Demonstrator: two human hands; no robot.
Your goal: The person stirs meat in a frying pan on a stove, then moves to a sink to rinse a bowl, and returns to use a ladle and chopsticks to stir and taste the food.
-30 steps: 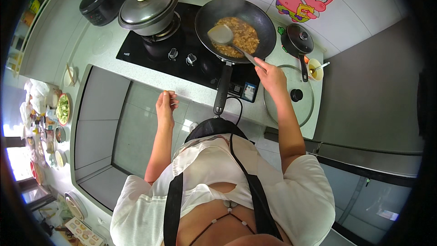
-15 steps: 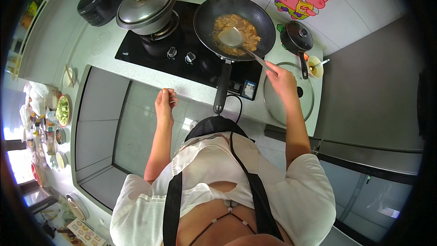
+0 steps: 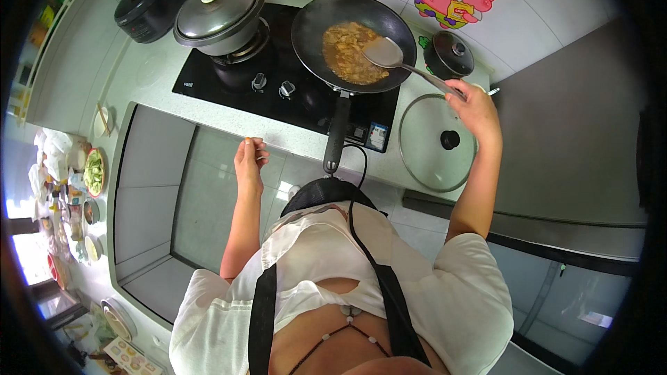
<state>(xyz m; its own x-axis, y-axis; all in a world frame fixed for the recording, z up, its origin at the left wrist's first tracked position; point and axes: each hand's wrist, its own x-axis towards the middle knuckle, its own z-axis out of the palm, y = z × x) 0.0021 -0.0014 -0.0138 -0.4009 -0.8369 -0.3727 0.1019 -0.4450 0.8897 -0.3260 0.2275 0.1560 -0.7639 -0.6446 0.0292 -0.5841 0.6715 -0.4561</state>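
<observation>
My right hand (image 3: 478, 107) is closed around the handle of a metal wok spatula (image 3: 383, 51), above the right side of the counter. The spatula's broad head sits at the right edge of the food (image 3: 347, 52), brown pieces in sauce inside a dark wok (image 3: 313, 21). The wok stands on the right part of a black gas hob (image 3: 229, 83), its long black handle (image 3: 338, 132) pointing toward me. My left hand (image 3: 250, 156) hovers in front of the counter edge, loosely curled with its fingers apart, and I see nothing held in it.
A lidded grey pot (image 3: 221, 24) stands on the left burner, beside a black rice cooker (image 3: 146, 7). Right of the hob lie a glass lid (image 3: 431, 146) and a small black lidded saucepan (image 3: 450, 55). A grey fridge (image 3: 563, 132) bounds the right. Dishes, including sliced greens (image 3: 94, 170), line the left counter.
My right hand has moved right and slightly up, and the spatula's head has slid rightward through the food. The hand now covers most of the bowl by the saucepan. My left hand stays put.
</observation>
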